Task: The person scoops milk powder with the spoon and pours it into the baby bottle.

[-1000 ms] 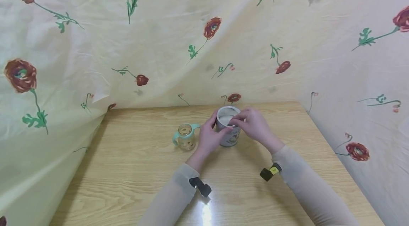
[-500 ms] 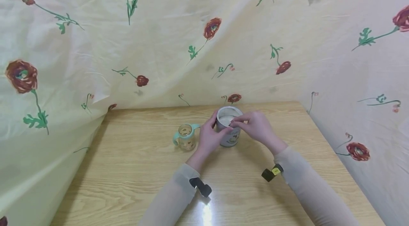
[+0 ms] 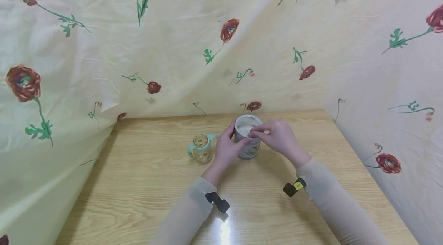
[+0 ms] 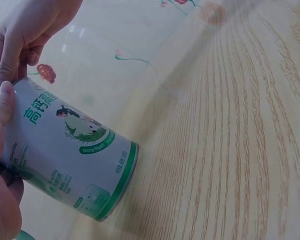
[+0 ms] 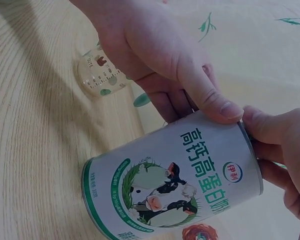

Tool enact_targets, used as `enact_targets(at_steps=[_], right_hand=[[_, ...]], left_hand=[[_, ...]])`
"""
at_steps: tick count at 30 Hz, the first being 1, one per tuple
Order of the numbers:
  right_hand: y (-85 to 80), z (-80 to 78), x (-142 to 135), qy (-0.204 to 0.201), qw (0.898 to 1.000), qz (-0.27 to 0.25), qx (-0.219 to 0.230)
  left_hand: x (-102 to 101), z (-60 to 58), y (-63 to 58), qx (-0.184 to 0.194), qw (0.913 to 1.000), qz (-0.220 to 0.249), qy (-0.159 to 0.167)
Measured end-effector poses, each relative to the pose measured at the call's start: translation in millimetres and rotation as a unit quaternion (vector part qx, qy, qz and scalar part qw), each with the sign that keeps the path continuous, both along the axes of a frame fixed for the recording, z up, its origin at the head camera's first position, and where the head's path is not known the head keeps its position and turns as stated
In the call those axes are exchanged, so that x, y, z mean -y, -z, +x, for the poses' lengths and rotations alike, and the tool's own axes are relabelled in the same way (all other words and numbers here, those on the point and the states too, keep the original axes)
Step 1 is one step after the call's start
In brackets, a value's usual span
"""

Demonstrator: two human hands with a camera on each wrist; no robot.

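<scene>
A white milk powder can [image 3: 250,150] with a green base band and a cow picture stands upright on the table, its silver rim facing up. My left hand [image 3: 227,148] grips its left side, thumb across the front near the rim, as the right wrist view also shows on the can [image 5: 165,185]. My right hand [image 3: 277,137] has its fingers curled at the rim's near right edge, thumb and forefinger pinched together there. What lies between those fingertips is hidden. A pale surface shows inside the can's top. In the left wrist view the can [image 4: 70,145] appears tilted by the camera.
Just left of my left hand stands a clear cup [image 3: 202,153] with mint-green handles and printed measuring marks. The wooden table [image 3: 145,183] ends at a flowered cloth [image 3: 180,45] behind and at both sides.
Over the last second my right hand has shifted very slightly right and down at the rim, then held still. The left hand, the can and the cup have stayed put.
</scene>
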State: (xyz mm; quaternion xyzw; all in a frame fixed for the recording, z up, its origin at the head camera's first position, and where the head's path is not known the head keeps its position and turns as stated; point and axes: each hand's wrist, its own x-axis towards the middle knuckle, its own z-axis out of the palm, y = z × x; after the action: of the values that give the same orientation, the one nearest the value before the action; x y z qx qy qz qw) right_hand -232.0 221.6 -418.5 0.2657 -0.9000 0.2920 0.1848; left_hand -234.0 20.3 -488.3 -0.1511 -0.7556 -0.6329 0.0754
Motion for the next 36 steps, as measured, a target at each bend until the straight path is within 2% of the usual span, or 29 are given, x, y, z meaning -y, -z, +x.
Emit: enact_targets(at_steps=[4, 8, 13, 17, 26, 30, 33, 36], right_hand=[[-1.2, 1.2, 0.7, 0.047, 0.999, -0.018, 0.018], [2.0, 0.0, -1.7, 0.098, 0.991, -0.066, 0.056], [10.3, 0.0, -7.3, 0.138, 0.976, -0.138, 0.1], [16.1, 4.4, -10.5, 0.159, 0.959, -0.201, 0.119], [26.3, 14.5, -19.0, 0.18, 0.919, -0.292, 0.193], [26.8, 16.3, -21.2, 0.172, 0.915, -0.299, 0.21], [26.7, 18.1, -20.1, 0.17, 0.916, -0.3, 0.203], [28.8, 19.8, -17.1, 0.172, 0.912, -0.321, 0.19]], left_hand=[[-0.3, -0.2, -0.2, -0.005, 1.0, -0.002, -0.001], [-1.3, -0.6, 0.4, -0.003, 1.0, -0.003, -0.005], [-2.0, -1.5, 1.9, 0.005, 0.9999, 0.0, -0.009], [-2.0, -1.0, 1.2, 0.006, 0.9999, 0.004, -0.009], [-2.1, -0.1, -1.2, 0.004, 1.0, 0.004, -0.008], [-2.2, -0.2, -1.2, 0.001, 0.9999, 0.007, -0.008], [-2.5, -0.5, -1.0, -0.002, 0.9999, 0.008, -0.007], [-2.2, -0.8, -1.2, -0.003, 0.9999, 0.008, -0.007]])
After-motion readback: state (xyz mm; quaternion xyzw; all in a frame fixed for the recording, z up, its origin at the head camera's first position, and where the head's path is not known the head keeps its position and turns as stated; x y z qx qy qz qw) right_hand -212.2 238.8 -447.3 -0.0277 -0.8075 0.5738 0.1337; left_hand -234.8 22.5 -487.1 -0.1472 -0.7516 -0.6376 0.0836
